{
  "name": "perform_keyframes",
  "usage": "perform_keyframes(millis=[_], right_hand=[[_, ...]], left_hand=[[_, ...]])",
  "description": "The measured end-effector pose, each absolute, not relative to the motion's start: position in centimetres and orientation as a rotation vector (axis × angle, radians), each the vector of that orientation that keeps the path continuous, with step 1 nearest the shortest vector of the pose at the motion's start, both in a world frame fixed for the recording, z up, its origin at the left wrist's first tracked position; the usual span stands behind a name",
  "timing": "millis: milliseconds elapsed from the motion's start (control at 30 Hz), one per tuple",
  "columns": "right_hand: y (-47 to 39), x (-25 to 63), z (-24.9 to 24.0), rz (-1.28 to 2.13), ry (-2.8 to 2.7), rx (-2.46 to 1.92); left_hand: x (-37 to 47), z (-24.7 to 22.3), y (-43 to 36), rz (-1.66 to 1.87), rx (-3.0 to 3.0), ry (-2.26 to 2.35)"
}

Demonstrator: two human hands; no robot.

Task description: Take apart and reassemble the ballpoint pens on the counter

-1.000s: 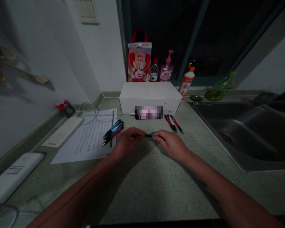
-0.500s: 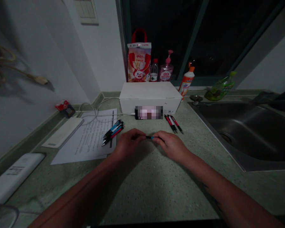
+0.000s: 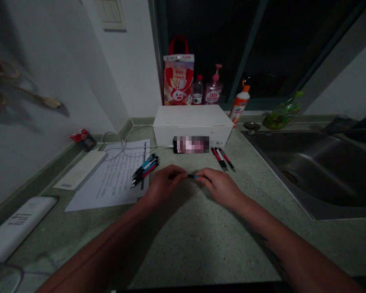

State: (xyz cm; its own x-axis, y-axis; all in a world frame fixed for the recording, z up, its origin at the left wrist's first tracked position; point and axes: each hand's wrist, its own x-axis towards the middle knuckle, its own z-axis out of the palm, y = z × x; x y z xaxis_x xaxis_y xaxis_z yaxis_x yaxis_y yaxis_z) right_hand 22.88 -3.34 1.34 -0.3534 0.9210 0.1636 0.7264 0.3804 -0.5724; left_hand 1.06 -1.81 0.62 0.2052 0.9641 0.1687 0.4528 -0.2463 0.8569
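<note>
Between my two hands a pen (image 3: 191,176) with a black part and a blue part lies level, just above the countertop. My left hand (image 3: 167,181) pinches its left end, and my right hand (image 3: 218,185) grips its right end, so both ends are hidden by fingers. Left of my left hand, a bunch of blue, black, white and red pens (image 3: 145,169) rests on printed paper sheets (image 3: 116,179). Beyond my right hand, three pens (image 3: 222,158) in red, white and black lie side by side on the counter.
A phone (image 3: 191,145) with a cable leans against a white box (image 3: 192,116). At the right is a metal sink (image 3: 311,171). A white flat box (image 3: 81,169) and a power strip (image 3: 21,224) lie at the left. Several bottles and a bag (image 3: 179,79) stand by the window.
Hardly anything differs. Both hands keep the same hold on the pen in the same spot; only the picture on the phone screen has changed.
</note>
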Motion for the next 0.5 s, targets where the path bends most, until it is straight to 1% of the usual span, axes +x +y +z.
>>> perform_keyframes(millis=[200,333,500], right_hand=[[-3.2,22.9,1.2,0.734,-2.125,-1.362],[-2.9,23.2,1.2,0.827,-2.033,-1.287],[-1.6,24.3,1.0,0.925,-1.597,-1.225]], left_hand=[[0.6,0.4,-1.8,1.007,2.017,1.307],[0.6,0.6,-2.0,1.026,2.032,1.318],[0.9,1.1,-2.0,1.088,1.892,1.348]])
